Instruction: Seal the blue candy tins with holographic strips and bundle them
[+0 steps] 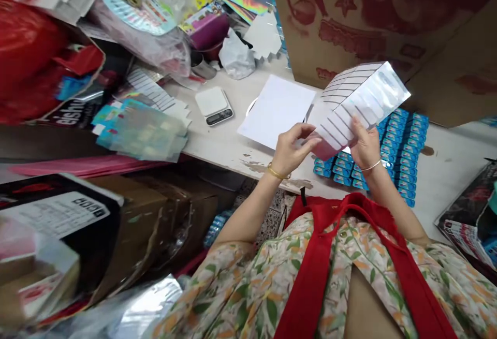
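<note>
Worktable: pale top (450, 178), chipped along the near edge, backed at 12 to 1 o'clock from the card by a large cardboard box (368, 23).
Clock: directions are read from the folded card (341, 114) as dial centre; the card itself is held up toward 2 o'clock from the middle of the view.
Card: two striped faces are shown, met at a crease; whether the stripes are slits or print cannot be told.
Right hand (366, 145): clamped on the card from 5 o'clock, thumb laid over the striped face.
Left hand (297, 147): brought to the card's edge at 8 o'clock, apart from the right; whether that edge is pinched or merely touched cannot be told.
Blue packs (407, 158): set in close rows from 4 to 7 o'clock; rows could be knocked askew if the card or a wrist were lowered carelessly.
White sheet (277, 111): laid flat at 9 o'clock; it could be shifted by a brush of the left hand.
Crease risk: the card could be bent or torn if the thumb were pressed too hard.
Slip risk: the shiny end could be swung into the box if the grip were loosened.
</note>
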A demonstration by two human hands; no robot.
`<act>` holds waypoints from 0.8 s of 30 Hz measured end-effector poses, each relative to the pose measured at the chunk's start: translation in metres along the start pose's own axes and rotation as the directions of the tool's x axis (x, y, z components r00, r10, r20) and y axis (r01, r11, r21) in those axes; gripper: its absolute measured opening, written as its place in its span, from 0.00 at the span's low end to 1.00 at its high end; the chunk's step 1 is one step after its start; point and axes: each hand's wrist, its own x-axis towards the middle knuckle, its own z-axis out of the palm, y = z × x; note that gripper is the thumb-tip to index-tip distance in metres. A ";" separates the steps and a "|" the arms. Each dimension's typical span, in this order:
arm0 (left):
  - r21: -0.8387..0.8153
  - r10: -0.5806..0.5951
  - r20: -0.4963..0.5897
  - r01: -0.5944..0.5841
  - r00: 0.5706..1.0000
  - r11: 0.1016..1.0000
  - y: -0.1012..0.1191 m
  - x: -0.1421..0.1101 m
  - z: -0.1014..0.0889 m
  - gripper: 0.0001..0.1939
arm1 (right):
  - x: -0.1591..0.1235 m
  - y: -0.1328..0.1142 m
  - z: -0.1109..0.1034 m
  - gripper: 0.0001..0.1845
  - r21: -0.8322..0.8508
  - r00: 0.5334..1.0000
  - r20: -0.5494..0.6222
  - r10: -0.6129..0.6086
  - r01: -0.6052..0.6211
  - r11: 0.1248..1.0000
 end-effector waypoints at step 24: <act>0.391 0.383 0.468 -0.575 0.797 0.718 0.010 0.054 0.200 0.19 | 0.002 -0.037 -0.194 0.17 -0.801 0.971 0.230 -0.061 0.225 0.554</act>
